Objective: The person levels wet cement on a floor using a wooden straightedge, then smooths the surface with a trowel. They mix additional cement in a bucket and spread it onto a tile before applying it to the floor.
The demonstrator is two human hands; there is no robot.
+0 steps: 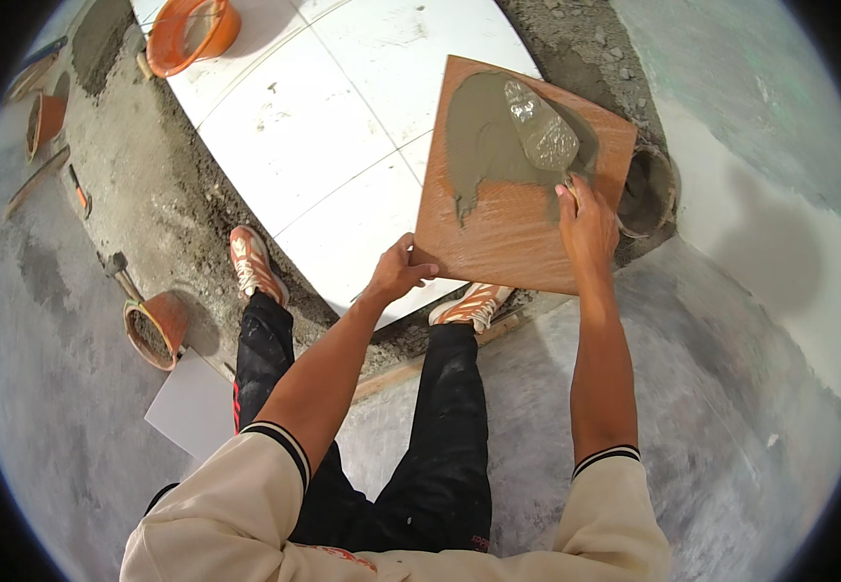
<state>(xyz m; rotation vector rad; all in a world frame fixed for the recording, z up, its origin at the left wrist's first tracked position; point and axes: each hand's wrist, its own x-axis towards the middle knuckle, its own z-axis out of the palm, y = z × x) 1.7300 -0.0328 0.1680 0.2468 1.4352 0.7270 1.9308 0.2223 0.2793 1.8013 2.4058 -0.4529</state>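
My left hand grips the near left corner of a square tile, its reddish-brown face turned up. Grey wet mortar covers the far part of that face, with a ragged edge running down on the left. In my right hand is the handle of a trowel, whose blade, smeared with wet mortar, lies over the mortar on the tile. Most of the handle is hidden by my fingers. Under the tile's right edge, a round bucket is partly covered.
White laid tiles stretch ahead, an orange basin standing on them. Rough mortar bed borders them on the left. A mortar-filled bucket, a loose white tile and an orange-handled tool lie at left. A wall rises on the right.
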